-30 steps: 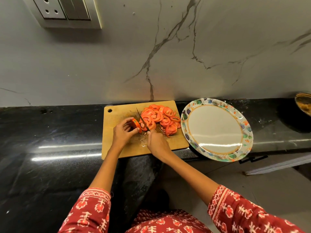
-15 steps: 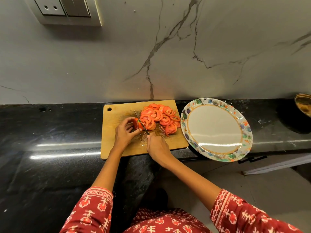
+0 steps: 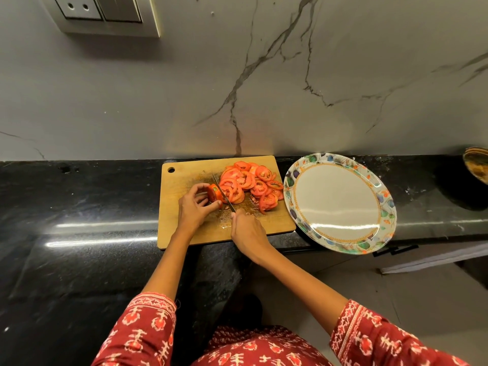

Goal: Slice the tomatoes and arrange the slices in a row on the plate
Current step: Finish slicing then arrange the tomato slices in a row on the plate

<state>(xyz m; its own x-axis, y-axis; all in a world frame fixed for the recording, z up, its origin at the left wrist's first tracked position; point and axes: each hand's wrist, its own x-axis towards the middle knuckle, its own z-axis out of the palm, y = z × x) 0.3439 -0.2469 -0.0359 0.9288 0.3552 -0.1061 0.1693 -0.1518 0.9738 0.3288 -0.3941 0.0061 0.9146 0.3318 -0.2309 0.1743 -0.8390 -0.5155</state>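
Vs. a moment earlier, knife (image 3: 223, 192) sits deeper in tomato stub (image 3: 213, 193); one more slice nearly off, plate (image 3: 383, 204) still bare. Left hand (image 3: 192, 208) pinches stub on board (image 3: 184, 233); right hand (image 3: 247, 231) grips handle. Blade's long axis runs from handle to tip, pointing away-left.

**Hidden / cut off**

Knife (image 3: 223, 190) handle was buried in the right hand (image 3: 247, 232); only the blade showed. Left hand (image 3: 194, 210) covered part of the tomato (image 3: 213, 194). Bowl (image 3: 478, 165) was cut by the right edge, contents too blurry to tell. Switch panel (image 3: 105, 15) was cropped at top. Lower slices (image 3: 248, 183) sat under upper ones.
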